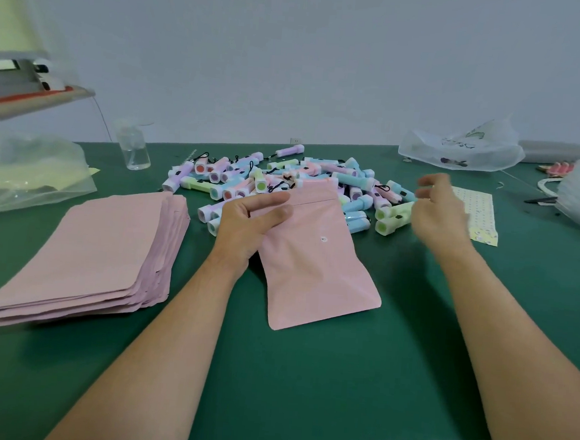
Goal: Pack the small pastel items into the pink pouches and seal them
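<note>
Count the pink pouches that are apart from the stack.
1: the pink pouch, held by the left hand, in front of the pastel items. Others may hide beneath that pile.

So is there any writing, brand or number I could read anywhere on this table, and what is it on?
No text here can be read.
Pink pouch, held by the left hand: a small round mark, too small to read.
Clear plastic bag at the back right: dark print, too blurred to read.
Patterned sheet: tiny dots only, no legible words.
</note>
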Demonstrator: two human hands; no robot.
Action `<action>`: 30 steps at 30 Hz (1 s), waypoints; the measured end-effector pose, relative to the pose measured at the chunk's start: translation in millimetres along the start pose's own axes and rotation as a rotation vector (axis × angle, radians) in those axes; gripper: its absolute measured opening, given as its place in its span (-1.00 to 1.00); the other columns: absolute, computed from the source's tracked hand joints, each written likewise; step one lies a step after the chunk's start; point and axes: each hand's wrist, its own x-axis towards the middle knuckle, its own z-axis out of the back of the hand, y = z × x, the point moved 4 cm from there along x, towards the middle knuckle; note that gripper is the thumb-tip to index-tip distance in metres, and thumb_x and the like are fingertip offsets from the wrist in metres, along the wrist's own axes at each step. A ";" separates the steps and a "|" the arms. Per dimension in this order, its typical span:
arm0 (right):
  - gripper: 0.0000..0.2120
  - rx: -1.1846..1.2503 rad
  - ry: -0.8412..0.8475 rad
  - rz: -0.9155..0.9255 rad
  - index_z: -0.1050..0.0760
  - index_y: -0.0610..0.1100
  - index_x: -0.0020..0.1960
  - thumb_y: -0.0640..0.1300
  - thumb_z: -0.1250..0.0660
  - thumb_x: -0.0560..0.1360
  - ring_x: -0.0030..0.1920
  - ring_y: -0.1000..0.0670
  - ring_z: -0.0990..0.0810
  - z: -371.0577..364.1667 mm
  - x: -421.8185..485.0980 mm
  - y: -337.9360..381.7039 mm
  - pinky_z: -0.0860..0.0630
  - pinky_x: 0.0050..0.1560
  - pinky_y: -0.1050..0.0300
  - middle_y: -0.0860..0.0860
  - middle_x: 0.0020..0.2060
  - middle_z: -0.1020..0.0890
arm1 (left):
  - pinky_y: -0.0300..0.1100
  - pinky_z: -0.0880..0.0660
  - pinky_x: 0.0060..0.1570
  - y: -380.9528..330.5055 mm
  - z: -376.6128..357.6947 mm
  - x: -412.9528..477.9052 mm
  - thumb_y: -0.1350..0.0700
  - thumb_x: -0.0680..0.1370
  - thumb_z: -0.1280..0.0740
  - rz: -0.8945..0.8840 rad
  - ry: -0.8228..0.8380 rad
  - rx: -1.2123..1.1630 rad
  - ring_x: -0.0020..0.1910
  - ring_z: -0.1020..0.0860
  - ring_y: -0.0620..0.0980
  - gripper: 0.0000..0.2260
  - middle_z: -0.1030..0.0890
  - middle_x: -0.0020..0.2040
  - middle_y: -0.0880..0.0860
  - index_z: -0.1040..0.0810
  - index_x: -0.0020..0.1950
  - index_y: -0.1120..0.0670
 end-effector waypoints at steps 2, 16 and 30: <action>-0.47 -0.382 -0.085 0.045 -0.31 -0.11 0.42 -0.35 -0.11 0.47 0.48 -0.16 -0.32 2.9 6.4 -17.1 0.27 0.49 -0.49 -0.05 0.11 -0.57 | -0.50 -0.51 0.02 0.1 -0.6 0.3 0.19 0.48 -0.60 0.003 0.002 0.009 0.09 -0.64 -0.38 -0.81 -0.76 0.05 -0.19 -0.79 0.01 -0.08; -0.52 -0.612 -0.076 -0.173 -0.33 -0.14 0.38 -0.10 0.05 0.51 0.44 -0.26 -0.35 25.7 48.2 -75.2 0.40 0.38 -0.61 -0.21 0.02 -0.61 | -0.34 -0.49 0.22 2.5 -1.1 2.2 0.16 0.47 -0.61 0.054 0.026 0.051 0.14 -0.61 -0.39 -0.82 -0.75 0.08 -0.22 -0.80 0.00 -0.09; -0.51 0.212 0.704 0.094 -0.66 -0.05 -0.06 0.38 -0.30 0.49 -0.42 -0.10 -0.57 -23.0 -35.4 38.2 -0.34 -0.45 0.16 0.02 -0.19 -0.71 | 0.12 -0.55 0.37 2.4 13.3 3.1 0.20 0.50 -0.58 0.083 -0.286 -0.302 0.28 -0.66 0.12 -0.78 -0.74 0.19 0.05 -0.75 0.12 0.02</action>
